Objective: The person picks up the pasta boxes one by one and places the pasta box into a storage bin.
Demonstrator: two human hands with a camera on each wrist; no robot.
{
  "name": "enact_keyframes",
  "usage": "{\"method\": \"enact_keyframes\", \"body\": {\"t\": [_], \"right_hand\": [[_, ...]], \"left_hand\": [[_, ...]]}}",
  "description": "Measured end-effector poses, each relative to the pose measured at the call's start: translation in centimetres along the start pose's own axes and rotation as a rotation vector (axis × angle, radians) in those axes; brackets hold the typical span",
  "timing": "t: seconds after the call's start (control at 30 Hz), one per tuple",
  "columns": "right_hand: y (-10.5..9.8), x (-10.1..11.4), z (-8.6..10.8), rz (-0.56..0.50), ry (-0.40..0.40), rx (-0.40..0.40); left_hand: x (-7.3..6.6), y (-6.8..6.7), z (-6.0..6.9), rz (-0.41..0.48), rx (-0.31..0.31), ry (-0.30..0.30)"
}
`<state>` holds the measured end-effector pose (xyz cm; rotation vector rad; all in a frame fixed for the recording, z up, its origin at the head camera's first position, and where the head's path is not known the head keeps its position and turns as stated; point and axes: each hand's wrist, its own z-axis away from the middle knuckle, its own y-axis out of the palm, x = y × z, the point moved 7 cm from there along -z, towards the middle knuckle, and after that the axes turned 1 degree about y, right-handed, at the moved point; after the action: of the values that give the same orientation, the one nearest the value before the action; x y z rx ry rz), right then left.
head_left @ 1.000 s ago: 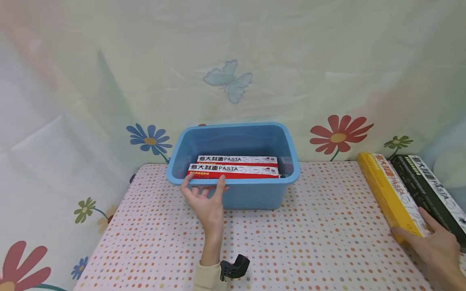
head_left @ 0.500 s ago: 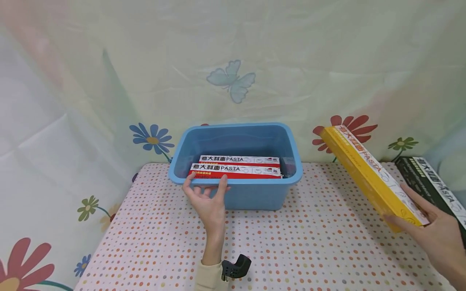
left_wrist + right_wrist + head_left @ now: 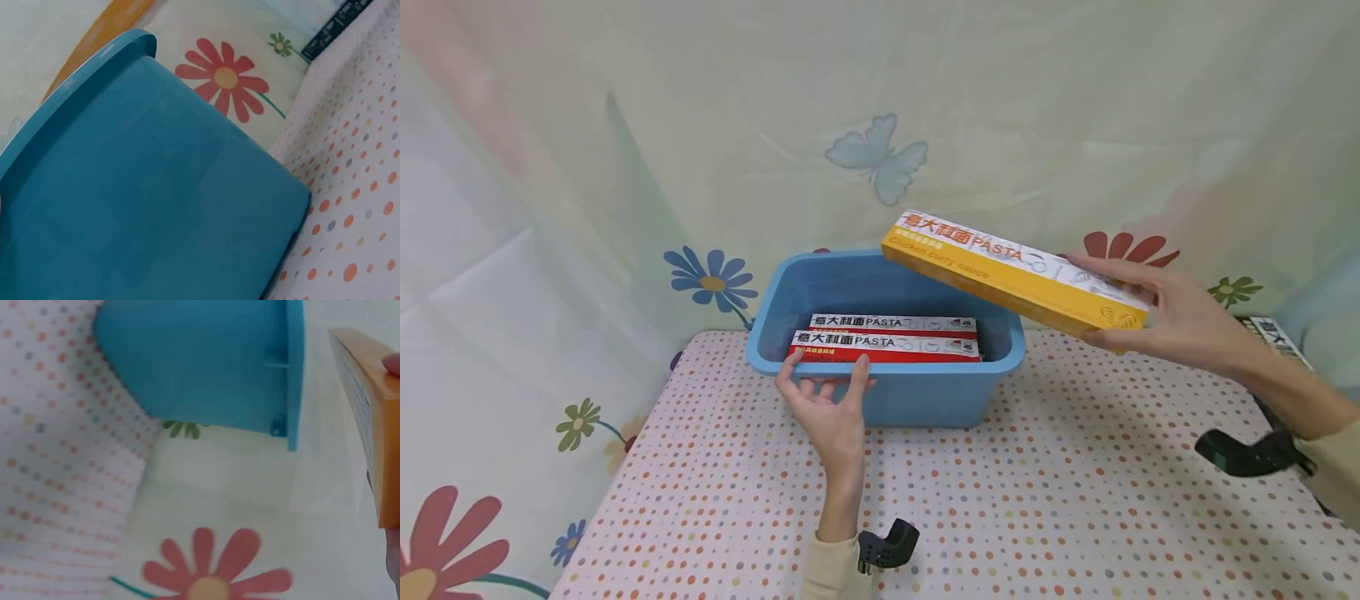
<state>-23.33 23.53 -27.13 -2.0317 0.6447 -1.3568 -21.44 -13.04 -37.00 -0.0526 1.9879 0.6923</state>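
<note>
My right hand (image 3: 1180,321) grips the near end of a yellow chicken curry sauce pasta box (image 3: 1000,275). The box hangs tilted in the air, its far end over the back right rim of a blue plastic bin (image 3: 925,400). In the right wrist view, the end of that yellow box (image 3: 390,456) shows at the right edge, apart from the bin (image 3: 200,369). My left hand (image 3: 829,421) holds the bin's front rim, with two fingertips on top and other fingers curled beneath it. Inside lie two red-and-white pasta boxes, a front one (image 3: 887,344) and a rear one (image 3: 891,322).
A black pasta box (image 3: 1273,333) lies at the right of the dotted tablecloth (image 3: 1037,500), mostly hidden behind my right forearm. A flowered cloth backdrop (image 3: 737,167) rises behind the bin. Black camera mounts (image 3: 887,546) sit on both wrists.
My right hand has lifted the yellow pasta box off the table beside the black one and carried it left toward the bin, turning it more crosswise. The left hand stays on the rim.
</note>
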Motion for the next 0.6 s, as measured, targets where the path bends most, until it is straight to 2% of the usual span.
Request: {"method": "enact_keyframes", "body": {"t": [0.13,0.27,0.43,0.6], "right_hand": [[1.1,3.4,-4.4,0.050,-0.102,0.150],[3.2,5.8,-7.6,0.081,-0.143,0.306],[5.6,7.0,-10.1,0.160,-0.168,0.415],[8.2,7.5,-11.9,0.231,-0.184,0.496]], "left_hand": [[0.1,0.3,0.1,0.003,0.005,-0.007],[0.2,0.5,0.3,0.004,0.001,-0.025],[0.4,0.7,0.5,-0.002,0.007,-0.047],[0.2,0.4,0.6,-0.003,0.003,-0.043]]}}
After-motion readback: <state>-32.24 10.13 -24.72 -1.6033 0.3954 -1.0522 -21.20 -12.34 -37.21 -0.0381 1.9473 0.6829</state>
